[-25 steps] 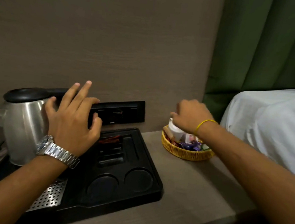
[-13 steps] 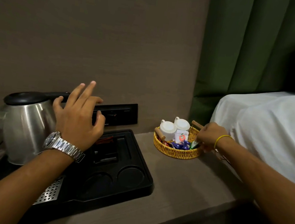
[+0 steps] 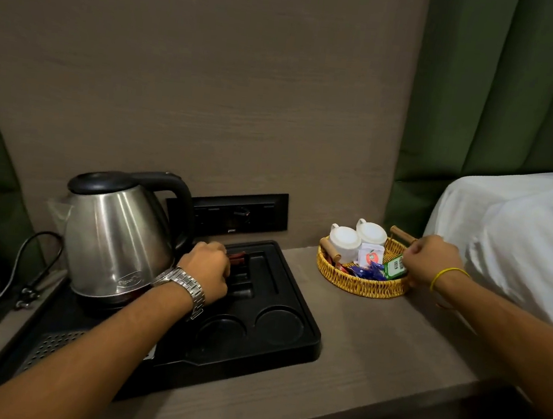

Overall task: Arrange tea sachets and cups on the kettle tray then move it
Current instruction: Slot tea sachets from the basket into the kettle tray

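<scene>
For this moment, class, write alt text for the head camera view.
A left hand reaches into a black tray beside a steel kettle, while the right hand holds a green sachet at a wicker basket with two white cups.

— How are the two arms placed?
— Both reach forward, bare. The left hand (image 3: 205, 268) is curled, knuckles up, fingers bent down, a metal watch (image 3: 183, 286) on the wrist.
— And the other?
— The right hand (image 3: 429, 259) is closed like a loose fist, a yellow band (image 3: 446, 276) at its wrist
</scene>
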A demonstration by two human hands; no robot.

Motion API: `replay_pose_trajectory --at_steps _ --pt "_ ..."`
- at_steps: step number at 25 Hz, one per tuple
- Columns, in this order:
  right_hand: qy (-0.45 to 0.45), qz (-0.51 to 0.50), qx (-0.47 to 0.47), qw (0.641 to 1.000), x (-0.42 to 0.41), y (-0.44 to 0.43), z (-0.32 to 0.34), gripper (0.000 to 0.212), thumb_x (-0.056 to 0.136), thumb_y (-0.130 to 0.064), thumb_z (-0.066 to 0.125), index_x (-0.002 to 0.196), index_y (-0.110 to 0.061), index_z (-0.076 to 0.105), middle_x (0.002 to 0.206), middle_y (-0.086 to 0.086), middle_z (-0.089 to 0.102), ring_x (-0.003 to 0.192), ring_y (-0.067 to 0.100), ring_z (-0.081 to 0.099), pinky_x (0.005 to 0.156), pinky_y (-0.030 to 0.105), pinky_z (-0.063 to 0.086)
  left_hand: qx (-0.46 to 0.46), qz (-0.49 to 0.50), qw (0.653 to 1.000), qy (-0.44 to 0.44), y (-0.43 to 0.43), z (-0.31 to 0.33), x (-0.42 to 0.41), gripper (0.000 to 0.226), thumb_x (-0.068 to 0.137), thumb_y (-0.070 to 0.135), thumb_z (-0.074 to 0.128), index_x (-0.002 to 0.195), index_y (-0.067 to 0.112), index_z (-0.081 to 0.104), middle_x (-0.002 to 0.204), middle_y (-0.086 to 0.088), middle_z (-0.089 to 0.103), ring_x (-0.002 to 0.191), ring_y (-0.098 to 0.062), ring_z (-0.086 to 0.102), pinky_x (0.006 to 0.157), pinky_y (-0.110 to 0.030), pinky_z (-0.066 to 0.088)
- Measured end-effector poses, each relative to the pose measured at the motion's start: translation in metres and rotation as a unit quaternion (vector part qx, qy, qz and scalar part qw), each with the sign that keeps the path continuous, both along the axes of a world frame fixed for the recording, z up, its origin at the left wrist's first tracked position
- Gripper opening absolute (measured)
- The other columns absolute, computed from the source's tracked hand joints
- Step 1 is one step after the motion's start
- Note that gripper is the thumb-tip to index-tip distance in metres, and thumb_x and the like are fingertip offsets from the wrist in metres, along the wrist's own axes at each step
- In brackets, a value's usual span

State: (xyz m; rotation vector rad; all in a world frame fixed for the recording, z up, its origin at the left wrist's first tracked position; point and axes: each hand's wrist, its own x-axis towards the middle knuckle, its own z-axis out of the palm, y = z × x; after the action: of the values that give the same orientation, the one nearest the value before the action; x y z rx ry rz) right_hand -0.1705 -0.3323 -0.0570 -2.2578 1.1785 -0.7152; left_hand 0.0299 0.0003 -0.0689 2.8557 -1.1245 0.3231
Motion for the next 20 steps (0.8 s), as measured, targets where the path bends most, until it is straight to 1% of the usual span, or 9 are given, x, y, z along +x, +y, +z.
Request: replay_pose_trajectory --at_steps 3,5,7,8,11,13,15,17,20 --pt "-0.031 -0.007 -0.006 0.999 -0.006 -0.004 0.000 0.025 0.095 -0.015 0.056 0.092 -0.001 0.076 0.086 0.023 0.077 0.080 0.038 0.076 0.074 0.046 0.065 -0.014 0.016 1.000 0.002 -0.003 -0.009 0.011 0.040 0.078 0.014 0.060 0.117 0.012 0.069 0.131 -0.005 0.056 0.115 -0.026 0.055 0.089 -0.036 0.055" --pt "-0.059 -0.013 -0.026 0.998 -0.011 -0.003 0.006 0.023 0.094 -0.012 0.057 0.092 -0.001 0.077 0.095 0.024 0.078 0.085 0.038 0.075 0.064 0.037 0.062 -0.044 0.023 0.999 -0.011 -0.008 -0.012 0.018 0.046 0.079 0.014 0.063 0.125 0.009 0.063 0.136 -0.007 0.052 0.119 -0.028 0.053 0.091 -0.035 0.055" --pt "-0.104 -0.027 -0.045 0.993 -0.016 -0.002 0.013 0.019 0.088 -0.008 0.060 0.091 -0.005 0.078 0.098 0.024 0.078 0.078 0.034 0.072 0.054 0.027 0.054 -0.057 0.027 0.998 -0.020 -0.013 -0.013 0.025 0.050 0.080 0.015 0.066 0.129 0.007 0.060 0.144 -0.008 0.044 0.127 -0.030 0.048 0.097 -0.036 0.052" --pt "-0.129 -0.029 -0.054 0.990 -0.019 -0.002 0.016 0.020 0.085 -0.008 0.060 0.093 -0.007 0.078 0.099 0.024 0.077 0.076 0.034 0.072 0.055 0.029 0.057 -0.056 0.030 0.998 -0.022 -0.015 -0.013 0.029 0.050 0.080 0.015 0.067 0.130 0.006 0.060 0.147 -0.008 0.041 0.130 -0.031 0.046 0.100 -0.038 0.051" --pt "-0.191 -0.015 -0.085 0.978 -0.025 0.002 0.029 0.026 0.083 -0.011 0.058 0.100 -0.010 0.077 0.108 0.023 0.076 0.091 0.042 0.075 0.074 0.051 0.064 -0.047 0.040 0.998 -0.014 -0.022 -0.016 0.040 0.048 0.081 0.014 0.070 0.127 0.008 0.062 0.158 -0.011 0.031 0.144 -0.033 0.033 0.113 -0.042 0.041" --pt "-0.224 0.007 -0.109 0.969 -0.025 0.011 0.040 0.023 0.083 -0.014 0.060 0.099 -0.013 0.077 0.110 0.019 0.076 0.097 0.039 0.075 0.076 0.053 0.063 -0.048 0.044 0.998 -0.006 -0.024 -0.018 0.046 0.045 0.081 0.010 0.069 0.125 0.011 0.062 0.158 -0.009 0.032 0.150 -0.031 0.022 0.115 -0.043 0.037" --pt "-0.243 0.045 -0.123 0.961 -0.019 0.027 0.050 0.019 0.083 -0.015 0.063 0.097 -0.018 0.077 0.107 0.013 0.078 0.097 0.032 0.076 0.075 0.051 0.064 -0.083 0.053 0.995 0.016 -0.026 -0.019 0.047 0.045 0.080 0.005 0.068 0.123 0.013 0.057 0.151 -0.010 0.044 0.151 -0.029 0.020 0.109 -0.043 0.042" --pt "-0.249 0.101 -0.117 0.956 -0.007 0.046 0.054 0.017 0.084 -0.014 0.065 0.096 -0.023 0.073 0.105 0.006 0.078 0.097 0.025 0.076 0.068 0.043 0.065 -0.114 0.050 0.992 0.028 -0.027 -0.018 0.046 0.047 0.079 0.004 0.069 0.121 0.017 0.052 0.143 -0.013 0.052 0.151 -0.029 0.022 0.105 -0.045 0.044" --pt "-0.224 0.201 -0.100 0.948 0.018 0.077 0.053 0.021 0.088 -0.010 0.068 0.100 -0.026 0.064 0.109 -0.001 0.073 0.100 0.017 0.074 0.048 0.017 0.057 -0.117 0.034 0.992 0.018 -0.026 -0.017 0.046 0.054 0.078 0.007 0.071 0.125 0.019 0.046 0.138 -0.011 0.056 0.151 -0.031 0.022 0.104 -0.048 0.045"
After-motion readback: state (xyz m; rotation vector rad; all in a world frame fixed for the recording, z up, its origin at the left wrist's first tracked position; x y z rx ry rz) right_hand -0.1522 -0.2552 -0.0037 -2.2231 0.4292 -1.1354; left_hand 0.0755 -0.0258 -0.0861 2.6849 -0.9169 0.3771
